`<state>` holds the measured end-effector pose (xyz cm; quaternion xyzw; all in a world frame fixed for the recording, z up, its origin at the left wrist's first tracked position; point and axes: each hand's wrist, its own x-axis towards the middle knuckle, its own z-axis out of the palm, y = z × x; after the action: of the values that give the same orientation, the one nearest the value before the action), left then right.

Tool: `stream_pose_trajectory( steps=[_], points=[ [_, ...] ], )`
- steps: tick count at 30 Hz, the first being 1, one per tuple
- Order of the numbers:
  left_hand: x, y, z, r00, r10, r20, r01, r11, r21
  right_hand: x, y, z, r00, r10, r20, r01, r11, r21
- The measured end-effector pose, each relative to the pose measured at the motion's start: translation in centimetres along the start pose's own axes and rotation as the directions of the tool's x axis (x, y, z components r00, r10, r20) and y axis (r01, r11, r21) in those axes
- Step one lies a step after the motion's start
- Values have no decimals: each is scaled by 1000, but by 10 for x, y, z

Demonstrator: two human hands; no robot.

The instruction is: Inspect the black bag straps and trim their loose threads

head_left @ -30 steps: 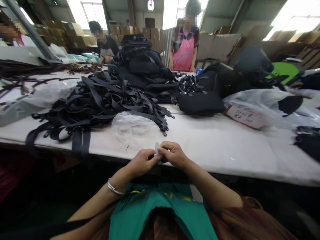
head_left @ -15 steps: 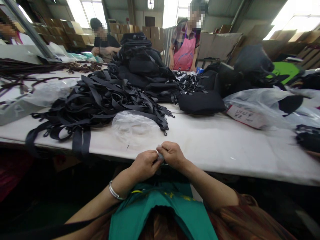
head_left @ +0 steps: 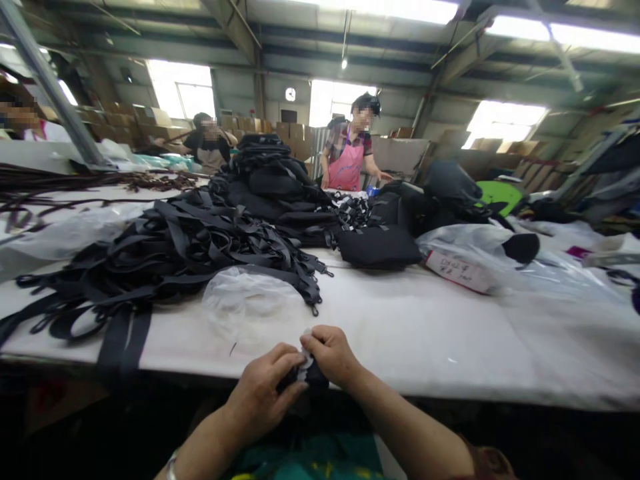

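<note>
Close together at the near edge of the table (head_left: 390, 333), both my hands are on a small whitish, crinkled piece (head_left: 305, 363) that looks like thin plastic. My right hand (head_left: 333, 355) pinches its upper end between thumb and fingertips. The thumb and fingers of my left hand (head_left: 265, 390) close on its left side. Something black shows just under the piece between the hands, and its kind is hidden. A crumpled clear plastic bag (head_left: 245, 300) lies just beyond my left hand. Past it is a heap of black webbing straps (head_left: 185, 243) with hooks at some ends.
Black bags (head_left: 280, 180) are stacked behind the straps. A flat black pouch (head_left: 379, 247) lies right of centre. Further right, a clear plastic sack (head_left: 465, 240) carries a handwritten label (head_left: 457, 272). A person in a pink apron (head_left: 346, 167) stands across the table; others sit further left.
The view has tilted up, so the table sits lower in the picture. My left fingers have shifted and spread a little around the whitish piece, and black material now shows beneath it.
</note>
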<state>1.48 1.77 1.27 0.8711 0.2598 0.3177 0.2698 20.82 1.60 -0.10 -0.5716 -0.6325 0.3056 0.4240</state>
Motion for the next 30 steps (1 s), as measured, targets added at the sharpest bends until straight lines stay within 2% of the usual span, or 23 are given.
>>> stream_pose_trajectory(
  steps=[3, 5, 7, 9, 11, 13, 15, 17, 19, 21, 23, 27, 30],
  points=[
    [0, 0, -5, 997, -4, 83, 11, 996, -86, -2, 3, 2, 1000, -7, 2, 7, 1000, 4],
    [-2, -5, -10, 996, -10, 93, 19, 995, -95, -7, 4, 1, 999, -17, 37, 17, 1000, 6],
    [-6, -15, -14, 998, -42, 37, 44, 997, -57, -14, 5, -2, 989, -6, 150, 5, 1000, 10],
    [-11, -26, -17, 993, -106, -46, 105, 994, -26, -18, 5, -8, 956, 37, 292, -44, 999, 17],
    [-16, -35, -18, 983, -170, -77, 168, 986, -20, -13, 5, -22, 937, 76, 341, -94, 995, 35],
    [-21, -39, -17, 977, -202, -72, 200, 979, -25, 8, 2, -47, 972, 78, 222, -99, 992, 81],
    [-23, -37, -15, 977, -209, -44, 207, 978, -38, 42, -3, -88, 998, 62, -14, -59, 987, 151],
    [-22, -32, -12, 978, -207, -12, 206, 977, -60, 82, -10, -135, 967, 35, -251, 23, 975, 221],
    [-20, -26, -8, 979, -203, 8, 203, 976, -78, 115, -13, -174, 913, 21, -407, 93, 962, 259],
    [-19, -23, -5, 980, -200, 19, 201, 976, -88, 130, -10, -190, 873, 34, -487, 115, 955, 273],
    [-20, -24, -2, 978, -203, 42, 206, 974, -93, 123, 4, -175, 875, 57, -480, 85, 959, 269],
    [-28, -33, 2, 967, -228, 117, 238, 968, -80, 67, 53, -92, 941, 76, -328, -14, 983, 185],
    [-37, -41, 9, 948, -256, 191, 270, 962, -51, 22, 82, -44, 961, -5, -275, 22, 998, 58]
  ],
)
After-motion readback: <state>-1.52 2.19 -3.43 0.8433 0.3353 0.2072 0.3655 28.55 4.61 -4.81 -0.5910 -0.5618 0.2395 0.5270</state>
